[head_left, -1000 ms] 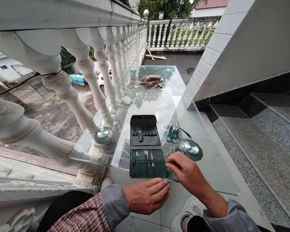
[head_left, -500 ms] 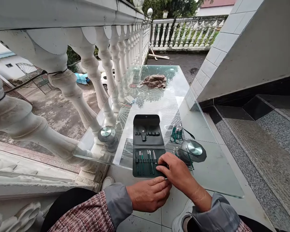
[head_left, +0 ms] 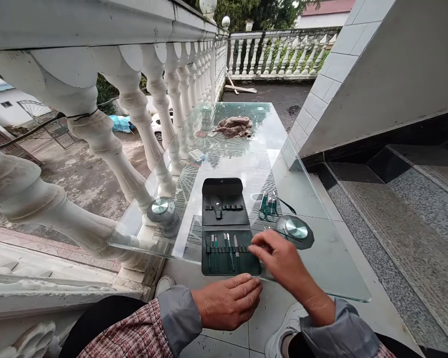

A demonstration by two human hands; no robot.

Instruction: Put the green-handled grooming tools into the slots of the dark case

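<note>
A dark green manicure case [head_left: 226, 216] lies unfolded on the glass table, with several slim metal tools [head_left: 229, 251] in the loops of its lower panel. My right hand [head_left: 283, 256] is over the case's right edge, its fingers bent and thumb a little apart from the index finger; no tool shows in them. My left hand [head_left: 227, 301] rests at the front table edge, just under the case, its fingers pressed together. What lies beneath those fingers is hidden. Green nail clippers and small scissors [head_left: 269, 206] sit right of the case. More thin tools [head_left: 283, 231] lie partly behind my right hand.
The glass table top [head_left: 321, 268] rests on round supports with metal discs [head_left: 296, 229]. A crumpled brown cloth [head_left: 233, 127] and a small card [head_left: 197, 155] lie farther back. White balusters [head_left: 134, 119] run along the left; stone steps [head_left: 399, 214] rise at the right.
My right hand has shifted up and right, away from my left hand and the lower right of the case. My left hand stays by the table edge. The view has shifted slightly.
</note>
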